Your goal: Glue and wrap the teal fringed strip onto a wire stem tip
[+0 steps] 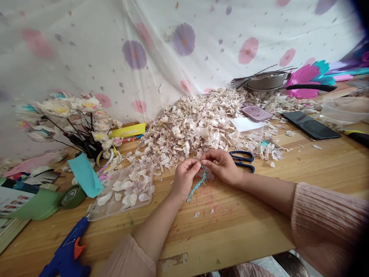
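My left hand [186,177] and my right hand [221,165] meet over the wooden table, their fingertips pinched close together. Between them hangs a fringed turquoise strip [197,187], its lower end dangling toward the tabletop. What exactly each pinch holds at the top is partly hidden by the fingers. Just behind my right hand lie scissors [242,157] with dark blue handles. A large heap of dry, pale petal-like flakes [198,119] rises beyond both hands. To the left of my left hand, a clear plastic tray [121,206] carries several whitish petals.
At the left stand handmade white flowers [62,109] on dark stems, near green tape [70,196] and a turquoise paper piece [85,175]. A blue glue gun [67,248] lies front left. At right are a black phone [311,125] and a pan [266,82].
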`<action>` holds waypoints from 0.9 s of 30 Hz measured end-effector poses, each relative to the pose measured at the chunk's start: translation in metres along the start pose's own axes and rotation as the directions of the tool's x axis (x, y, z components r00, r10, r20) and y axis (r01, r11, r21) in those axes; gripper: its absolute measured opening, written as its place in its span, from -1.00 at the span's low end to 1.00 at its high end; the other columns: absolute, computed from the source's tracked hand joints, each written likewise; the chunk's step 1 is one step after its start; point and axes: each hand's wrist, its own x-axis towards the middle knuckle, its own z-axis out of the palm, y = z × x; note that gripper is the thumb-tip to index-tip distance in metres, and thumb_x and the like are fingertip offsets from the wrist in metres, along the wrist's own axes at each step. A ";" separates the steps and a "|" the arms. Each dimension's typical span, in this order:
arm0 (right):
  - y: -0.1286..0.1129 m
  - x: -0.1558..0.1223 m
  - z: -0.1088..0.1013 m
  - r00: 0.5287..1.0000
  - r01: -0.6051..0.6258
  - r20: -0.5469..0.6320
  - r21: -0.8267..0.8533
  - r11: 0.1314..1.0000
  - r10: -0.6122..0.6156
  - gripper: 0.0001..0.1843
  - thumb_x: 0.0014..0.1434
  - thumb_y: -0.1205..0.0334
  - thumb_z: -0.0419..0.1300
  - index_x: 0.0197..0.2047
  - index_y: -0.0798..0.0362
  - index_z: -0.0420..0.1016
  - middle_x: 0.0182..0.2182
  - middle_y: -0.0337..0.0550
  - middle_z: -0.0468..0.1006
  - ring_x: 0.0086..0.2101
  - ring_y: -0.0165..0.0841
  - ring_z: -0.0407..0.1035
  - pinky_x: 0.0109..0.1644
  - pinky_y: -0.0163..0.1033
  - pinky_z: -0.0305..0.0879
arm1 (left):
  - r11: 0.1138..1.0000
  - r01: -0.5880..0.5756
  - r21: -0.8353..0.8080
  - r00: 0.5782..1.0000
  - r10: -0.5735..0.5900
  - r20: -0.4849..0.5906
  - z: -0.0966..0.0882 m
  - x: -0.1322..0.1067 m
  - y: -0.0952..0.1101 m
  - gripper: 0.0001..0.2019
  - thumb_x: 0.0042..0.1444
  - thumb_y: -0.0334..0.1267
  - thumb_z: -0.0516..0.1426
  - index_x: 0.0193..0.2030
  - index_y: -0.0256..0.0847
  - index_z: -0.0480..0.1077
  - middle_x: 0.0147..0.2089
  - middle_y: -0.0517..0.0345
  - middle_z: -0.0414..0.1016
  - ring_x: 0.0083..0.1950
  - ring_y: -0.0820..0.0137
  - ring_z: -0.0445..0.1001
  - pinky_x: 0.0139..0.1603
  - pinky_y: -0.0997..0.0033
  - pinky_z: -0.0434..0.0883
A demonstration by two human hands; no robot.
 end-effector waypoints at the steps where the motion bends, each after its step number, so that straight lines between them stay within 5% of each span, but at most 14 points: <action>1: 0.001 0.000 0.000 1.000 0.006 -0.003 -0.018 1.000 -0.006 -0.76 0.19 0.09 0.21 -0.33 0.12 0.53 -0.46 -0.15 0.54 -0.42 -0.37 0.38 -0.33 -0.28 0.32 | 1.000 -0.004 0.003 1.000 0.004 -0.003 0.000 0.000 0.000 -0.85 0.01 -0.19 0.22 -0.43 -0.24 0.45 -0.49 0.23 0.39 -0.43 0.48 0.32 -0.35 0.47 0.27; 12: 0.005 0.001 0.001 0.998 0.057 -0.030 -0.140 0.989 -0.062 -0.77 0.21 0.13 0.21 -0.36 0.10 0.57 -0.47 -0.16 0.57 -0.44 -0.39 0.39 -0.34 -0.30 0.29 | 0.999 -0.004 -0.033 1.000 0.003 -0.030 -0.002 0.000 -0.003 -0.87 0.01 -0.22 0.23 -0.43 -0.23 0.46 -0.46 0.23 0.39 -0.42 0.49 0.30 -0.33 0.48 0.27; 27: -0.001 -0.002 -0.002 0.997 -0.006 0.082 -0.053 0.999 0.010 -0.61 0.29 0.01 0.05 -0.50 0.04 0.26 -0.60 -0.29 0.27 -0.51 -0.42 0.17 -0.44 -0.31 0.10 | 0.997 -0.026 0.076 0.998 0.021 0.065 0.000 -0.002 0.002 -0.83 0.04 -0.17 0.22 -0.45 -0.22 0.45 -0.48 0.20 0.43 -0.43 0.43 0.38 -0.33 0.43 0.32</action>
